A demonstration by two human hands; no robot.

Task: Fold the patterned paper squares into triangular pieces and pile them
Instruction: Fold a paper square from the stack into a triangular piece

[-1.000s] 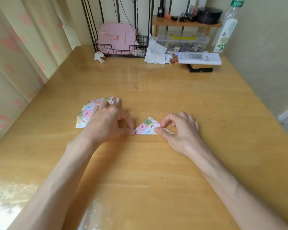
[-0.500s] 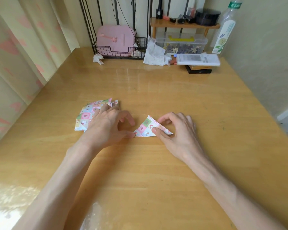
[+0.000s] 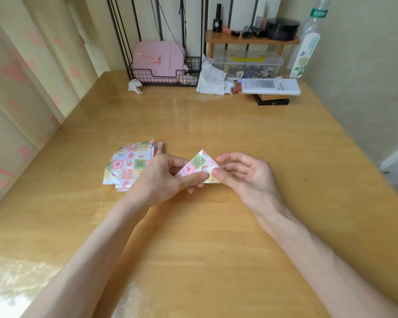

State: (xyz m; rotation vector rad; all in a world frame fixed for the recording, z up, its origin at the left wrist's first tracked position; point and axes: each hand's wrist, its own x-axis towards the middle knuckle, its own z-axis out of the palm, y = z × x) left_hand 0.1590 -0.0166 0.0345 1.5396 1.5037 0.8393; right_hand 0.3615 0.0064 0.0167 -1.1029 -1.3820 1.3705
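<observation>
A small folded triangle of patterned paper is held just above the wooden table, point up. My left hand pinches its lower left part between thumb and fingers. My right hand pinches its lower right corner with the thumb on top. To the left lies a stack of patterned paper pieces flat on the table, partly behind my left hand.
Along the back edge stand a black wire basket with a pink case, crumpled tissues, a clear plastic box, a white flat package, a small wooden shelf and a tall bottle. A curtain hangs left.
Both hands have lifted the folded triangle off the table, where they were pressing its base. My left hand has come off the paper stack, which now shows more.
</observation>
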